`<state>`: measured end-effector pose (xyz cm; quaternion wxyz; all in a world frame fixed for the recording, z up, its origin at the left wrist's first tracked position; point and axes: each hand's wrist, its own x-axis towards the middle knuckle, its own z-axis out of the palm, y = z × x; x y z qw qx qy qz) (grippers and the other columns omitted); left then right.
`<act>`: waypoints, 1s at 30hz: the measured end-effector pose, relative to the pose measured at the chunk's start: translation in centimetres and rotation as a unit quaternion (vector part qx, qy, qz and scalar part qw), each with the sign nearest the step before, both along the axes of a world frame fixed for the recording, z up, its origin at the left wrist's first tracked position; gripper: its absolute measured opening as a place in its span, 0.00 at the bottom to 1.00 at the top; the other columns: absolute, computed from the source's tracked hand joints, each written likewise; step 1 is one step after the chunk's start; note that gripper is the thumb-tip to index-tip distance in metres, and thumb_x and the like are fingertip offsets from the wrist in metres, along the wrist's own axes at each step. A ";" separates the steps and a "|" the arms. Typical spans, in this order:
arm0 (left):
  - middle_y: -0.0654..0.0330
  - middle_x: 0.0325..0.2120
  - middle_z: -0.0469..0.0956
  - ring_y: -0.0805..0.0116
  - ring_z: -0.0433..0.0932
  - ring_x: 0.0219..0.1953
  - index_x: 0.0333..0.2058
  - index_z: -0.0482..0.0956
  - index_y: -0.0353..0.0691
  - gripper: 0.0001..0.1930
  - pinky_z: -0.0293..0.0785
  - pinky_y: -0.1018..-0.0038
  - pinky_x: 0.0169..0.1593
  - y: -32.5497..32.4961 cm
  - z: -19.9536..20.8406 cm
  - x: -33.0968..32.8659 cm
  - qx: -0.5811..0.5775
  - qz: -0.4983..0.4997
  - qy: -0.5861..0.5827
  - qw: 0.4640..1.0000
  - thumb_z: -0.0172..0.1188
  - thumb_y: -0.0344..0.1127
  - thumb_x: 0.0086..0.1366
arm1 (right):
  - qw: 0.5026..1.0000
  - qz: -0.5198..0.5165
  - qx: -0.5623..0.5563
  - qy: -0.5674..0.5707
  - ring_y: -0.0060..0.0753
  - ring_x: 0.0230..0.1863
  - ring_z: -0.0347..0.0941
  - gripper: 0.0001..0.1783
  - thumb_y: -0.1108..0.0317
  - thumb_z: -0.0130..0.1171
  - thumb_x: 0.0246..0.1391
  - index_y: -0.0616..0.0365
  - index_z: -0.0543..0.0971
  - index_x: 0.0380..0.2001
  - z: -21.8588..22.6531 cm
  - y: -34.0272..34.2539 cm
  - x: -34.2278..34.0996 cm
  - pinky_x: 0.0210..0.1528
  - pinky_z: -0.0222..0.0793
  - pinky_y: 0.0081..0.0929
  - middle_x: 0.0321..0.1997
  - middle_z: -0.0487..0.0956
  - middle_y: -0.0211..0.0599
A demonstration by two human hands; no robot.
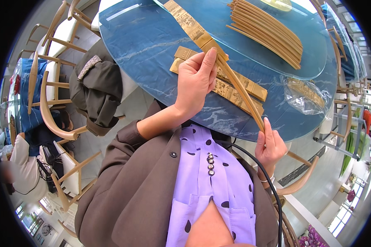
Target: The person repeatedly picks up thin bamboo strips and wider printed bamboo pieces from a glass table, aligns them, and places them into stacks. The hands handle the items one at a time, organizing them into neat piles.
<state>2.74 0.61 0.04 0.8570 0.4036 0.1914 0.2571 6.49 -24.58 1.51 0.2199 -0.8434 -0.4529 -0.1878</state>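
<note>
My left hand (197, 82) is closed, thumb on top, around the lower end of a long gold printed paper sleeve (189, 25). Out of that end run wooden chopsticks (242, 90), slanting down to the right; their upper part is hidden in the sleeve. Fingers of my right hand (271, 147) pinch the chopsticks near their lower ends. Below them on the blue table lie more gold paper sleeves (253, 88), partly covered by my left hand and the chopsticks. A pile of loose chopsticks (268, 35) rests on the glass turntable at the far right.
The round blue marbled table (152, 57) carries a glass turntable (313, 68). A clear plastic bag (307, 96) with gold sleeves inside lies at the right. A black cable (272, 185) passes by my right arm. Wooden chairs (49, 111), one draped with a dark jacket (97, 86), stand left.
</note>
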 end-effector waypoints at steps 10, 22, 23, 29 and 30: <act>0.71 0.16 0.69 0.86 0.63 0.20 0.27 0.80 0.34 0.20 0.58 0.82 0.23 -1.3 -0.9 -0.4 0.165 -0.033 0.036 0.985 0.56 0.44 0.75 | 0.997 -0.021 0.038 0.056 0.29 0.15 0.60 0.18 0.70 0.65 0.57 0.63 0.82 0.51 -0.7 0.5 -0.9 0.18 0.56 0.27 0.18 0.65 0.32; 0.75 0.15 0.62 0.88 0.53 0.18 0.35 0.83 0.34 0.21 0.48 0.82 0.21 -0.4 -0.7 -0.6 0.068 -0.028 -0.012 0.997 0.47 0.44 0.79 | 0.996 -0.002 0.051 0.068 0.29 0.15 0.61 0.18 0.73 0.67 0.55 0.65 0.83 0.50 -1.0 0.7 -0.9 0.18 0.56 0.27 0.18 0.66 0.33; 0.76 0.15 0.60 0.88 0.52 0.18 0.38 0.83 0.34 0.22 0.47 0.82 0.21 -0.5 -1.0 -0.6 0.103 -0.031 0.002 0.994 0.46 0.45 0.79 | 0.996 -0.003 0.053 0.066 0.29 0.15 0.61 0.18 0.73 0.67 0.55 0.65 0.83 0.50 -1.0 0.7 -0.9 0.18 0.56 0.27 0.17 0.66 0.33; 0.72 0.17 0.65 0.85 0.58 0.21 0.25 0.76 0.35 0.21 0.53 0.80 0.23 -1.4 -0.6 -1.2 0.157 -0.030 0.046 0.986 0.51 0.42 0.77 | 0.997 -0.006 0.053 0.061 0.28 0.15 0.62 0.18 0.73 0.67 0.54 0.65 0.83 0.50 -0.9 1.3 -1.0 0.18 0.57 0.27 0.17 0.66 0.32; 0.71 0.17 0.65 0.84 0.58 0.21 0.25 0.76 0.35 0.21 0.53 0.80 0.24 -1.7 -0.5 -1.3 0.158 -0.033 0.048 0.986 0.51 0.42 0.77 | 0.997 -0.008 0.051 0.061 0.28 0.15 0.62 0.18 0.73 0.67 0.54 0.65 0.83 0.50 -0.9 1.5 -1.1 0.18 0.57 0.27 0.17 0.66 0.32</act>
